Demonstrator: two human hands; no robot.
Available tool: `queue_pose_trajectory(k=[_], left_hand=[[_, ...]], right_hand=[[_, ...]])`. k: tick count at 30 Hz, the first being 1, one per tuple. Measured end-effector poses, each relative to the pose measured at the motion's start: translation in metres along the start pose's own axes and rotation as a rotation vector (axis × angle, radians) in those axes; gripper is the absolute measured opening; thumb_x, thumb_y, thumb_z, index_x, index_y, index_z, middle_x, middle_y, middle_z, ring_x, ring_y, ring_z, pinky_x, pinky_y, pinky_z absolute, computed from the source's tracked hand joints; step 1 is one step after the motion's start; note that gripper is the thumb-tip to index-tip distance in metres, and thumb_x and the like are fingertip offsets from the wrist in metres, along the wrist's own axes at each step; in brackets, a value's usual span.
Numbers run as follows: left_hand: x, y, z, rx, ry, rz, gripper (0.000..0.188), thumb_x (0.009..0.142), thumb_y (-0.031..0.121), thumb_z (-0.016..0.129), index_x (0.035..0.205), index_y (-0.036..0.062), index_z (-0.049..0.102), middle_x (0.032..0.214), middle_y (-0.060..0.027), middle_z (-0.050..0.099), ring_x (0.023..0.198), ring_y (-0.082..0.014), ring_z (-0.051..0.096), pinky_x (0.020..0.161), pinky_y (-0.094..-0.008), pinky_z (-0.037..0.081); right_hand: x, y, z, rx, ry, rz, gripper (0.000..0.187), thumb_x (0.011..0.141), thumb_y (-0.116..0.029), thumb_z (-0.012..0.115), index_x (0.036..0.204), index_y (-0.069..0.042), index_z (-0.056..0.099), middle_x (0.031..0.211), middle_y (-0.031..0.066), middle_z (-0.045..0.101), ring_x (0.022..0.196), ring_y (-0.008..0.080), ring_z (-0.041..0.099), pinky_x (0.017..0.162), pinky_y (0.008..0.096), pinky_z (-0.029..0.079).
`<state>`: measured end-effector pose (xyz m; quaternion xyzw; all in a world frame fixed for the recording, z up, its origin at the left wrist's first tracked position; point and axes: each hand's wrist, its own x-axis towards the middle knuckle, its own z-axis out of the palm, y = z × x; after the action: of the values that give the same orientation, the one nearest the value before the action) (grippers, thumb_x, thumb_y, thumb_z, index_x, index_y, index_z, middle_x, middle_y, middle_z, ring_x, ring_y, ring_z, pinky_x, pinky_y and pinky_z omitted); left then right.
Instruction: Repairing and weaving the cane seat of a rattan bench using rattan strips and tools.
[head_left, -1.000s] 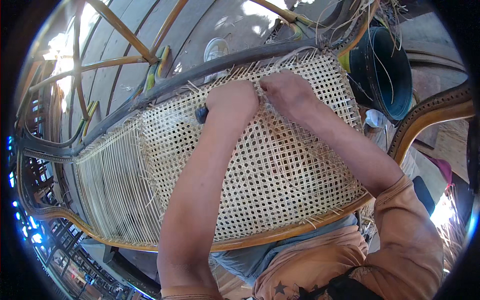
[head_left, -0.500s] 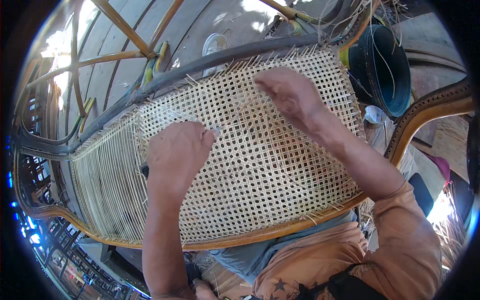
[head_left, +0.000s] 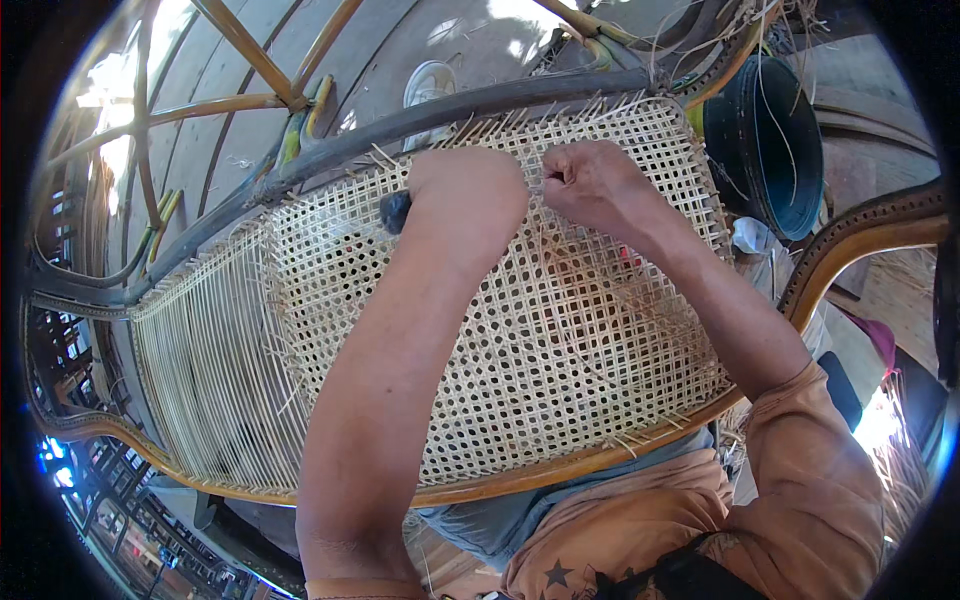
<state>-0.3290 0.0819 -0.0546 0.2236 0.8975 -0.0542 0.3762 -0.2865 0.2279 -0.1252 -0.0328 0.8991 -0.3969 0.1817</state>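
Observation:
A cane webbing panel [head_left: 520, 380] of pale woven strands spans a curved wooden frame [head_left: 540, 478]. My left hand [head_left: 465, 190] reaches over its far middle, closed round a black-handled tool [head_left: 395, 212]. The handle's rounded end sticks out left of the hand; the working end is hidden beyond it. Just to the right, my right hand [head_left: 597, 185] lies low over the webbing with fingers curled together. Whatever these fingers pinch, if anything, cannot be made out. Cut strand ends bristle along the panel's far edge.
At the left, unwoven parallel strands [head_left: 215, 370] stretch across the frame. A dark bucket [head_left: 765, 145] stands at the upper right beside a carved wooden rail [head_left: 870, 245]. Bamboo poles [head_left: 245, 45] stand beyond the panel, near a white cup-like object [head_left: 430, 85].
My left hand has moved away and to the right with the tool, ending beside the right hand. My right hand's fingers have curled in, and it has shifted slightly right.

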Motion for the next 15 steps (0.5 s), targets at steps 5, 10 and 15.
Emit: queue_pose_trajectory(k=[5,10,15], left_hand=[[0.011,-0.005,0.015,-0.018,0.071,0.033,0.021,0.078,0.016,0.053,0.088,0.0036,0.067,0.088,-0.0168,0.066,0.083,-0.031,0.065,0.071,-0.0412,0.052],[0.004,-0.006,0.04,-0.03,0.152,0.04,0.021,0.081,0.02,0.053,0.086,0.0046,0.067,0.085,-0.0153,0.067,0.08,-0.0297,0.066,0.069,-0.0405,0.052],[0.0,-0.001,0.039,0.026,0.192,0.032,0.023,0.084,0.023,0.052,0.084,0.0057,0.068,0.082,-0.0138,0.067,0.078,-0.0283,0.066,0.067,-0.0406,0.052]], right_hand=[[0.0,-0.005,-0.002,-0.059,-0.055,-0.008,0.014,0.072,-0.015,0.053,0.071,-0.001,0.058,0.065,0.0178,0.057,0.061,0.032,0.056,0.061,0.039,0.046],[0.004,-0.002,-0.006,-0.053,-0.039,-0.035,0.017,0.073,-0.018,0.054,0.072,-0.002,0.059,0.069,0.0178,0.059,0.066,0.0328,0.058,0.064,0.0404,0.046],[0.003,-0.006,-0.004,-0.109,-0.097,0.006,0.017,0.074,-0.018,0.054,0.076,-0.003,0.062,0.076,0.0173,0.061,0.071,0.0334,0.059,0.067,0.0402,0.047]])
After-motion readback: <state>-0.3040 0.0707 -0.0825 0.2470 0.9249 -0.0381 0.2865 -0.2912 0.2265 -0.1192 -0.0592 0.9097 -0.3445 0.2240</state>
